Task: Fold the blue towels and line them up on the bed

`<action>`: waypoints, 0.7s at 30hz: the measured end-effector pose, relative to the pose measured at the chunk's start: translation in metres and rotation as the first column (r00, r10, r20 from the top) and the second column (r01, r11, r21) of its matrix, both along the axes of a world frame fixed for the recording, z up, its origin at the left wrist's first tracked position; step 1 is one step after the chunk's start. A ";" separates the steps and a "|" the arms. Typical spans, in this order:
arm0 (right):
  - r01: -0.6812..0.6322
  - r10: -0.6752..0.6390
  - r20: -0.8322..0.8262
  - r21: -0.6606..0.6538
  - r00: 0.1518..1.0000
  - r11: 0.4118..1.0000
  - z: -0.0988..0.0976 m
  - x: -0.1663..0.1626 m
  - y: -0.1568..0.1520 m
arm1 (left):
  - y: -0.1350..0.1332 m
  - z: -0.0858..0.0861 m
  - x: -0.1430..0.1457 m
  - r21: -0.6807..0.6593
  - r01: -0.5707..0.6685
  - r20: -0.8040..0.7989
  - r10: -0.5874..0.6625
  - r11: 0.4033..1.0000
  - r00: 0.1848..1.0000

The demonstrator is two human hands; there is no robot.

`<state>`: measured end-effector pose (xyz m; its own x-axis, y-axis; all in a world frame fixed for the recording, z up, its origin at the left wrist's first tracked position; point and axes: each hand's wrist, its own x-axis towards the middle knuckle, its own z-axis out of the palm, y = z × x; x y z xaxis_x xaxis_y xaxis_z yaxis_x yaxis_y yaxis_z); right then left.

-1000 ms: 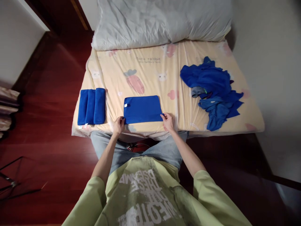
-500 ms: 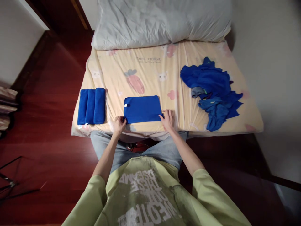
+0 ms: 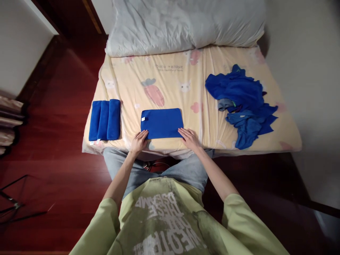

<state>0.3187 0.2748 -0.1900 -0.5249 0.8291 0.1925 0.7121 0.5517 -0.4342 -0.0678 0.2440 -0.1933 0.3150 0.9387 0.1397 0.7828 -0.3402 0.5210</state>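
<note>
A flat blue cloth [image 3: 162,123] lies spread as a rectangle near the front edge of the bed, a small white tag at its upper left. My left hand [image 3: 139,141] rests with fingers flat on the cloth's near left corner. On the near right corner lie the outstretched fingers of my right hand [image 3: 190,138]. Farther left, several folded blue cloths [image 3: 104,120] sit side by side in a row, white tags showing at their near edge. A crumpled heap of blue cloths [image 3: 243,99] is on the right side of the bed.
The bed [image 3: 127,81] has a pale yellow sheet printed with carrots and rabbits. A bulky grey-white quilt [image 3: 183,26] lies along its far side. A black tripod leg [image 3: 23,217] stands on the dark red floor at left, below a patterned curtain [image 3: 9,122].
Both hands have gone from pinching the cloth's near corners to lying with fingers flat on them. The cloth keeps its place and shape; the view has shifted slightly.
</note>
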 end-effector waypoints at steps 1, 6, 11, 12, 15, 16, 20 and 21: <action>0.007 -0.007 -0.008 -0.003 1.000 1.000 0.000 -0.001 0.003 | 0.004 0.001 0.000 -0.012 -0.011 -0.015 0.011 1.000 1.000; -0.054 0.054 -0.023 0.011 0.998 0.998 -0.003 0.008 -0.001 | 0.000 0.008 -0.018 -0.020 0.064 -0.039 -0.064 0.998 0.997; -0.046 0.046 -0.121 0.007 0.992 0.999 -0.014 0.014 -0.029 | -0.028 -0.002 -0.030 -0.023 0.102 0.073 -0.101 0.994 0.992; -0.016 0.017 -0.140 0.004 0.990 1.000 -0.016 0.013 -0.033 | -0.031 -0.005 -0.029 -0.010 0.056 0.115 -0.055 0.998 0.992; 0.055 -0.055 -0.185 -0.004 0.981 0.998 -0.022 0.008 -0.036 | -0.032 -0.012 -0.023 -0.001 -0.070 0.248 0.068 0.998 0.966; 0.064 -0.065 -0.196 -0.010 0.979 0.998 -0.023 0.007 -0.035 | -0.030 -0.012 -0.022 -0.018 -0.081 0.278 0.083 0.997 0.957; 0.062 -0.069 -0.229 -0.036 0.971 0.997 -0.023 0.007 -0.030 | -0.024 -0.010 -0.024 -0.087 -0.058 0.334 0.083 0.995 0.939; 0.062 -0.070 -0.241 -0.039 0.968 0.997 -0.022 0.007 -0.030 | -0.023 -0.009 -0.025 -0.087 -0.057 0.345 0.084 0.995 0.935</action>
